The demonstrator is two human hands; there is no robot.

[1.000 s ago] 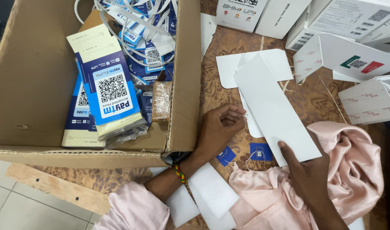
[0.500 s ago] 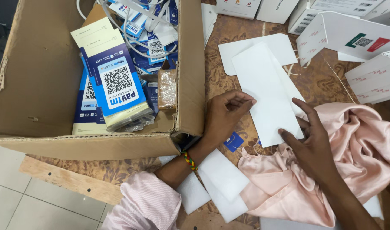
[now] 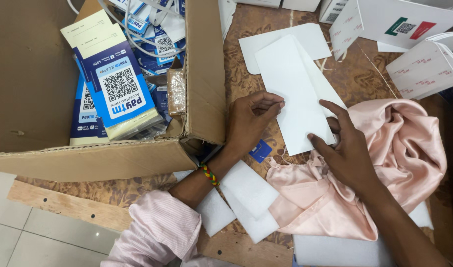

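Right hand [image 3: 350, 153]: fingers spread and laid flat, thumb and fingertips pressing the lower right edge of a long white card [image 3: 293, 94] against the worktop [image 3: 365, 79]; nothing is clasped. A second ago the card was held by its near corner and stood further right; it has since been drawn left and set down over the other white cards [image 3: 281, 47]. Left hand [image 3: 251, 121]: loosely curled, thumb and forefinger pinched at the card's left edge, possibly on a thin thread, too small to be told. It has scarcely moved. The card is now steadied from both sides, which is judged to suit work on its edge.

A pink satin cloth [image 3: 399, 153] is bunched under the right wrist. Small blue tags [image 3: 260, 151] lie by the left wrist, white foam sheets [image 3: 246, 198] nearer the body.

Cardboard box [image 3: 206, 74], open, just left of the left hand: it is filled with blue and white printed stands [image 3: 118, 94], a small wrapped brown block [image 3: 176, 98] against the right wall, and white cords [image 3: 137, 29] at the back. Folded white cartons [image 3: 424, 64] are stacked at the far right.
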